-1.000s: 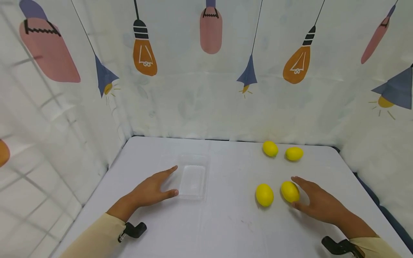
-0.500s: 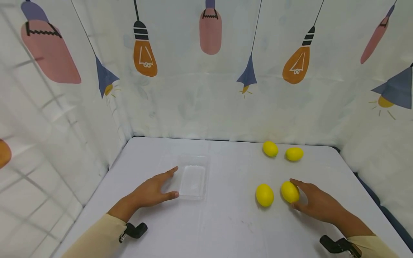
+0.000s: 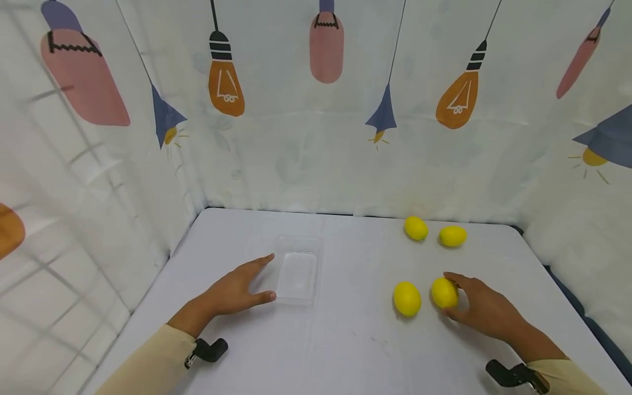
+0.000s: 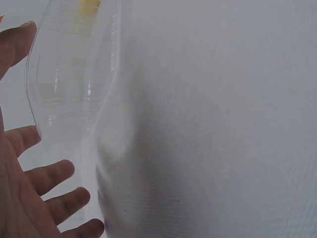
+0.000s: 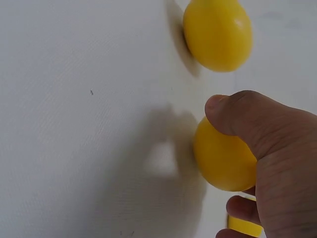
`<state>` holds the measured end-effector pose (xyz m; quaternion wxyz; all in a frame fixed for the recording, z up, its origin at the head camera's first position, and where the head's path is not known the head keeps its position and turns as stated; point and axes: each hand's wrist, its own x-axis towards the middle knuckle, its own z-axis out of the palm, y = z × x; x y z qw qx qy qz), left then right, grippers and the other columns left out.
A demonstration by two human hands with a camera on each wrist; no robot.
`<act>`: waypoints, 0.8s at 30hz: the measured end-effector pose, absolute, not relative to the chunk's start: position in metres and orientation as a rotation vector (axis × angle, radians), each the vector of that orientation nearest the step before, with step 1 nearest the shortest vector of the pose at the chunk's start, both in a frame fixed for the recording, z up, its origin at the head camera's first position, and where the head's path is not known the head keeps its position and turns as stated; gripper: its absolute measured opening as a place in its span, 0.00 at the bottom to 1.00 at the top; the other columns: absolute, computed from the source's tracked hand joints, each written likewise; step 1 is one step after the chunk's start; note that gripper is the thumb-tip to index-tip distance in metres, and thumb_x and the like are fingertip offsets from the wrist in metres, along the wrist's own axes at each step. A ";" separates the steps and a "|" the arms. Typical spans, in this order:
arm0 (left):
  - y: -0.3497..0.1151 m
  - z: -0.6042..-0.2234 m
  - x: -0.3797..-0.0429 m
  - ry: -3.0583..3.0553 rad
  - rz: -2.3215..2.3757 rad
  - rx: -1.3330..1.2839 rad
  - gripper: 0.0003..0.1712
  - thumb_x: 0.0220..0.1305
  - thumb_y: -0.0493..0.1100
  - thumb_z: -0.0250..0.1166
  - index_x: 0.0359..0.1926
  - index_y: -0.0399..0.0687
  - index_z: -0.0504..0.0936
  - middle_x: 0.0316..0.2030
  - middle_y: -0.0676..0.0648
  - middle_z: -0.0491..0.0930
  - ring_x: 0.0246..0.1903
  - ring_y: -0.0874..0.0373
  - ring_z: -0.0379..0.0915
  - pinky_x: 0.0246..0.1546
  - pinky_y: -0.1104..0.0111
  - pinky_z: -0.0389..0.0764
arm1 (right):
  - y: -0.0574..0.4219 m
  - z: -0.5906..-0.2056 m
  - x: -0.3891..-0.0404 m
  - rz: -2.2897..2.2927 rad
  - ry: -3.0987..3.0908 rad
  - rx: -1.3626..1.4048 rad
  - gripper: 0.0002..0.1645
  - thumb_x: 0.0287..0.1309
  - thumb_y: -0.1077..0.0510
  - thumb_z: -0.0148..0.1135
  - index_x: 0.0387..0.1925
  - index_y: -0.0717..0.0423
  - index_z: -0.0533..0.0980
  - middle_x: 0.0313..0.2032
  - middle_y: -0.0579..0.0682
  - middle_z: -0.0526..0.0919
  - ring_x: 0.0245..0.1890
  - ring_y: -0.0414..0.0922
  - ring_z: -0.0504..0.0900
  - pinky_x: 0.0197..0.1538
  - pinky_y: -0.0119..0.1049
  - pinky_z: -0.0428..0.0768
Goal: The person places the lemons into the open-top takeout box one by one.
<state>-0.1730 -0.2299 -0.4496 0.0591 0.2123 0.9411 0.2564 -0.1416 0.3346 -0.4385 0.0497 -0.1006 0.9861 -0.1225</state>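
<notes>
White tabletop; right hand grips smooth, oval lemon.

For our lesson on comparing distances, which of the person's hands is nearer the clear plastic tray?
Left. The left hand is at the left edge of the clear plastic tray; the right hand is well to its right, gripping a lemon.

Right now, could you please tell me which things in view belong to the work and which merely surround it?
In the work, likely:
lemon in the right hand
clear tray by the left hand
three other lemons

Just surrounding:
lamp-print cloth
white table
black wrist devices
</notes>
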 end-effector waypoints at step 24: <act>-0.227 -0.449 -0.177 2.845 0.789 0.671 0.55 0.62 0.69 0.68 0.80 0.51 0.57 0.76 0.40 0.60 0.75 0.39 0.53 0.71 0.41 0.58 | 0.306 -0.413 -0.154 -0.614 3.072 -0.404 0.52 0.54 0.39 0.77 0.74 0.54 0.67 0.62 0.57 0.76 0.53 0.55 0.79 0.50 0.55 0.83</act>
